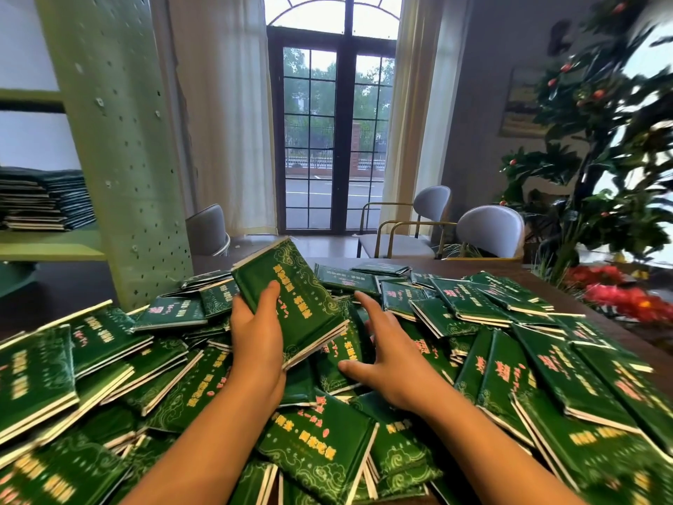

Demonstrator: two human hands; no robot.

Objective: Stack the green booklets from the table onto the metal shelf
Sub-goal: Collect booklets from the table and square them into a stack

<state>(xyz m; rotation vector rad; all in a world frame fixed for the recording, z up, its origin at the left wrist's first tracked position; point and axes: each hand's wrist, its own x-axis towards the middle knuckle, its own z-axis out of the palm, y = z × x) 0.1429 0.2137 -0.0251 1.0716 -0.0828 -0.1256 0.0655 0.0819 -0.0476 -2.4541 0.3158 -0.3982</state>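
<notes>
I see a small stack of glossy green booklets (291,308) tilted up above the loose heap of green booklets (528,362) on the dark wooden table (568,286). My left hand (256,337) grips its near edge. My right hand (386,362) is spread with its fingers straight, low over the heap just to the right. The pale green perforated metal shelf (120,158) stands to the left.

1. Dark wood table (593,322): a loose heap of green booklets (568,377) covers most of it, overlapping and tilted all ways.
2. Green metal shelf (47,246), left: flat stack (40,202) of booklets on its board.
</notes>
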